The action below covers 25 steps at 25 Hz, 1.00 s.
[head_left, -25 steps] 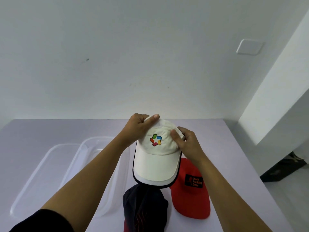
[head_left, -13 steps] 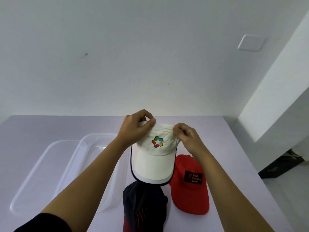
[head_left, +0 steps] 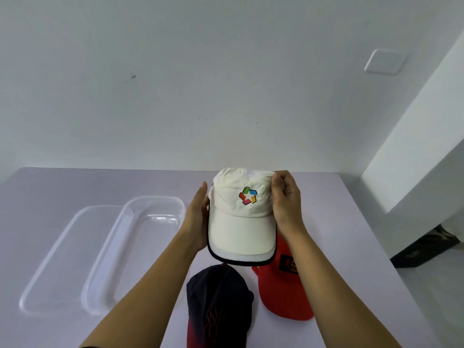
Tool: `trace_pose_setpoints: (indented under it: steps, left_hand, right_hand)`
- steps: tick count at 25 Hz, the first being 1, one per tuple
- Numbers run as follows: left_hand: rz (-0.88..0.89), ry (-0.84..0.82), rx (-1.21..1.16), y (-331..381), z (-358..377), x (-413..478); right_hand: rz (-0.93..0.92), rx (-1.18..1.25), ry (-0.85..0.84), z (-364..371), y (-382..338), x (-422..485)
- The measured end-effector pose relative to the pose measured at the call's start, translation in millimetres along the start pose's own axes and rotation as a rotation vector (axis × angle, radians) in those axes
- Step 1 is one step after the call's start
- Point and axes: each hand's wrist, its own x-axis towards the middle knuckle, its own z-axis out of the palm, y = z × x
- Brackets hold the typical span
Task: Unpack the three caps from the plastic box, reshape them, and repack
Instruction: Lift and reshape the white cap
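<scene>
So the white cap [head_left: 241,217] is up in the air over the middle of the bench [head_left: 75,187], brim pointing back at the person, the little multicolour logo on the front facing up. The right hand [head_left: 286,202] has a narrow grip on it, fingers curled and pinching the crown's top right edge. The left hand [head_left: 198,217] isn't really gripping at all: the fingers are straight and it just lies flat along the cap's left side, by the brim's edge.

Right under the cap's brim lies the red cap [head_left: 286,292], flat on the bench. You can't see all of it, since the white brim and the right forearm cover its upper part and half of the black patch on it. Just left of that is the navy cap [head_left: 218,297] with a reddish pattern, kind of crumpled, cut off by the bottom of the view.

Off to the left sits the clear plastic box [head_left: 130,254], nothing in it, and its clear lid [head_left: 62,259] lies touching it on the far side. The left forearm crosses in front of the box's near corner.

Behind it all is a plain white wall [head_left: 175,71] with a switch plate [head_left: 385,62] up on the right.
</scene>
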Motion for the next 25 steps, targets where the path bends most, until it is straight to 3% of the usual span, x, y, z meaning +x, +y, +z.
trace_pose_setpoints:
  steps: [7, 12, 14, 16, 18, 21, 25]
  left_hand:
    - [-0.091, -0.184, -0.05, -11, -9, 1]
    - [-0.082, 0.04, 0.024, -9, 3, 10]
    - [-0.024, 0.08, 0.061, -11, 6, 12]
    - [0.02, 0.087, 0.04, -13, 6, 12]
    - [0.043, 0.089, 0.01, -12, 6, 13]
    - [0.085, 0.116, 0.062, -14, 5, 18]
    - [0.175, 0.231, 0.054, -16, -3, 24]
  right_hand:
    - [-0.074, -0.112, 0.149, -7, 0, 2]
    - [-0.093, -0.158, 0.216, -7, 8, -1]
    - [0.008, -0.129, 0.21, -9, 16, -3]
    - [0.257, -0.009, 0.148, -9, 23, -8]
    - [0.504, 0.282, -0.024, -10, 31, -17]
    - [0.662, 0.58, -0.209, -15, 33, -31]
    - [0.766, 0.37, -0.065, -2, 33, -32]
